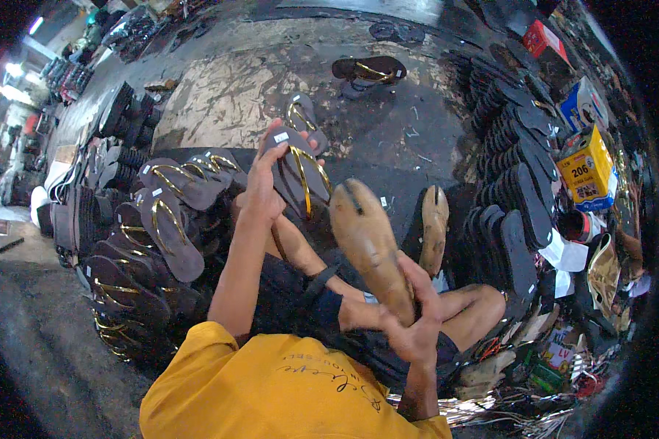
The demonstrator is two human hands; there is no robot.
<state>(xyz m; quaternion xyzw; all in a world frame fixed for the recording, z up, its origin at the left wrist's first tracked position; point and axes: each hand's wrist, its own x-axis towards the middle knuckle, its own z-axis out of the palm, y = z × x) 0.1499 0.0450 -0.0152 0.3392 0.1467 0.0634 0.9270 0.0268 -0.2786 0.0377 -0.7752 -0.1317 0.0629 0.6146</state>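
My left hand (263,186) grips a dark flip-flop (285,179) with gold straps and a small white sticker near one end. Closed around the narrow end of a wooden shoe last (366,230) is my right hand (417,322). The last is tilted up, and its broad end with a toe slot points toward the flip-flop, a small gap apart. Just beyond the held flip-flop, another gold-strapped flip-flop (300,115) lies on the work surface. A second wooden last (433,227) rests to the right of the held one.
Strapped flip-flops (172,227) are heaped at my left. Rows of dark soles (516,183) stand along the right, beside a yellow box (587,168). A dark flip-flop pair (370,71) lies farther out. Loose strips (505,410) clutter the lower right.
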